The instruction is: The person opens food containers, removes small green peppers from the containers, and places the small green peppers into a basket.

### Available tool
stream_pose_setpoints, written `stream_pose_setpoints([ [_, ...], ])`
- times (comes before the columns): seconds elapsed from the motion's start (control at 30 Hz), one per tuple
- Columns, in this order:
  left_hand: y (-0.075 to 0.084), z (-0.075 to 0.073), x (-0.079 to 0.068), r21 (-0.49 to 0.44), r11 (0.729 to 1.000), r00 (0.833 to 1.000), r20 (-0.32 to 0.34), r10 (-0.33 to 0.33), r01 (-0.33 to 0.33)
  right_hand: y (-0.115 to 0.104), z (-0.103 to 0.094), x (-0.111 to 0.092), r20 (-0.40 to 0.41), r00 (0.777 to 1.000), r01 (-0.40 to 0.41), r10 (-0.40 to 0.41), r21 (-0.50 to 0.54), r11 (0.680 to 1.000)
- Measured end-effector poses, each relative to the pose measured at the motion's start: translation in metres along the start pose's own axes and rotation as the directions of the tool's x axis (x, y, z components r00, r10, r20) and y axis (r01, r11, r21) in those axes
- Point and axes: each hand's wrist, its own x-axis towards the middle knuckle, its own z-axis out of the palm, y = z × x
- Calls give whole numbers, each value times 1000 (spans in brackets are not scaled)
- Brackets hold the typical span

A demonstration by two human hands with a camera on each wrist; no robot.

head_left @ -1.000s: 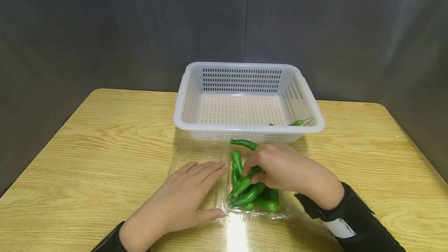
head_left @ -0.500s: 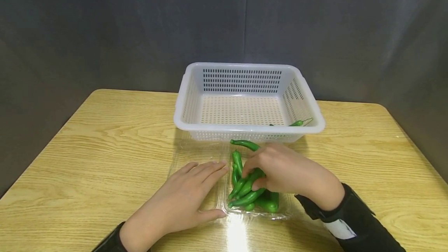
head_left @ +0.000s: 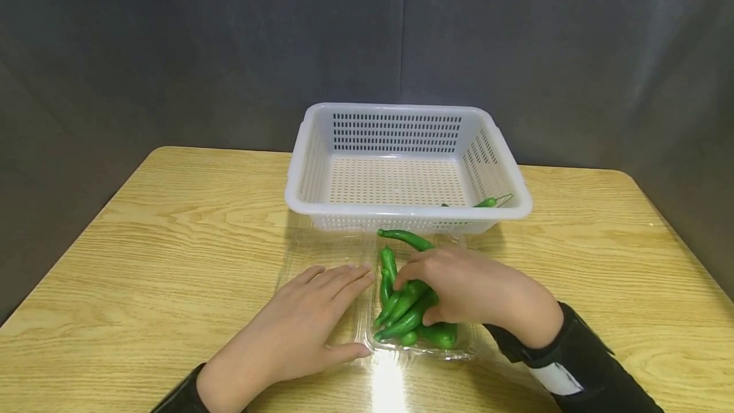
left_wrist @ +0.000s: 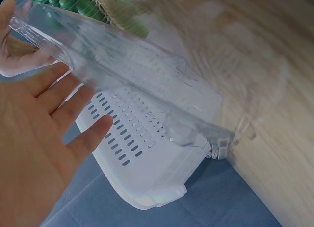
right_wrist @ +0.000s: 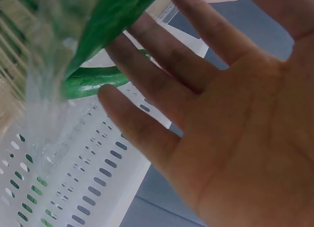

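Note:
A clear plastic clamshell container lies opened flat on the table, its lid half to the left. Several green chili peppers are piled in the right half, and one curved pepper lies across its far end. My left hand is over the lid half, fingers extended, its tips and thumb at the middle fold; the left wrist view shows fingers against the clear plastic. My right hand rests over the pile, thumb and fingers spread apart. In the right wrist view its fairly straight fingers touch a pepper.
Behind the container stands a white slotted basket, close to its far edge. A green pepper with a long stem is in the basket's front right corner. The wooden table meets a dark curtain at the back.
My right hand has shifted slightly, its thumb and fingers spreading wider over the pile. The peppers under it have turned and now lie closer side by side. The left hand has stayed put.

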Motion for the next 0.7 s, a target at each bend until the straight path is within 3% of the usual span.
stream_pose_setpoints([
  [0.43,-1,0,0,6,1000,1000,-14,9,-9,-2,5,1,8,999,-37,38,-35,999],
  [0.7,0,0,0,-3,1000,1000,-3,5,-5,3,8,4,-36,999,-13,11,-39,999],
])
